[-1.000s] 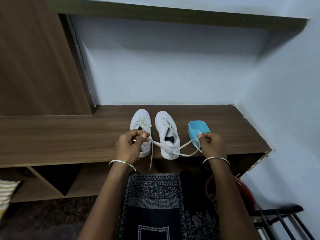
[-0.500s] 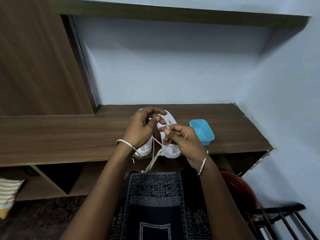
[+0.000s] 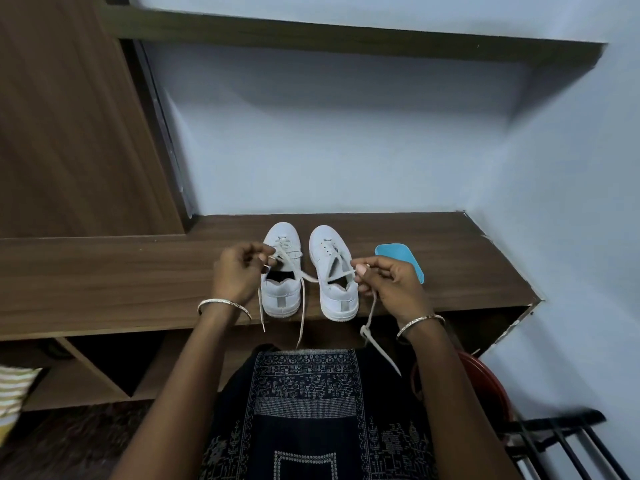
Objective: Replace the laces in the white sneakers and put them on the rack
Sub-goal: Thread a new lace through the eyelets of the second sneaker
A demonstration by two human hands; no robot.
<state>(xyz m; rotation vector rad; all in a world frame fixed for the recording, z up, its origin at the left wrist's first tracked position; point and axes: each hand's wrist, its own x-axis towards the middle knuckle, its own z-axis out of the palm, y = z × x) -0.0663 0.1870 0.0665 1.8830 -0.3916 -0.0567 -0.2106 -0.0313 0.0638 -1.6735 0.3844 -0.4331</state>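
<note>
Both hands pinch one lace (image 3: 309, 276) centre frame: left hand (image 3: 237, 271) over left sneaker (image 3: 282, 293), right hand (image 3: 391, 282) beside right sneaker (image 3: 325, 251). Ends dangle. Blue tray (image 3: 398, 252) further right.

The wooden counter (image 3: 104, 282) is carrying a white left sneaker (image 3: 281, 295) and right sneaker (image 3: 338, 297), sitting side by side at its near edge, toes facing far. A blue container (image 3: 394, 252) is lying just right of them.
</note>
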